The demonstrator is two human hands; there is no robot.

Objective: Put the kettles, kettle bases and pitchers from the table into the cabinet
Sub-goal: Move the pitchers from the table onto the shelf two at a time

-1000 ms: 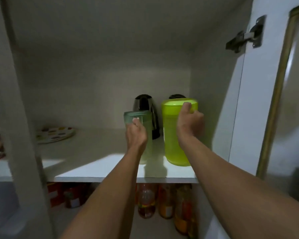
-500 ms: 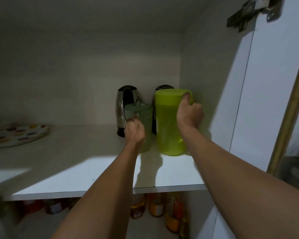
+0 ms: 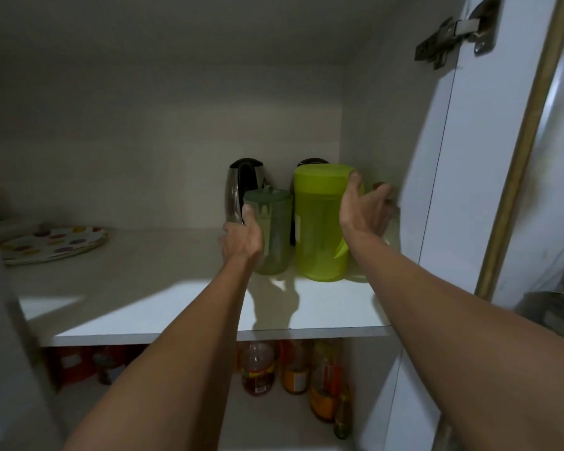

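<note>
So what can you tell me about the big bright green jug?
The lime-green pitcher looks like see-through plastic with a solid green lid. It stands upright on the white shelf, near the right wall, beside a smaller dark green pitcher. The right hand is open, its thumb touching the lid's rim.

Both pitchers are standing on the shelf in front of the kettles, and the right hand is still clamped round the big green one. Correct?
Not quite. In the head view the right hand has opened, fingers spread beside the lime pitcher, thumb at its lid. The rest holds: both pitchers stand on the shelf before the kettles, the left hand on the smaller pitcher.
</note>
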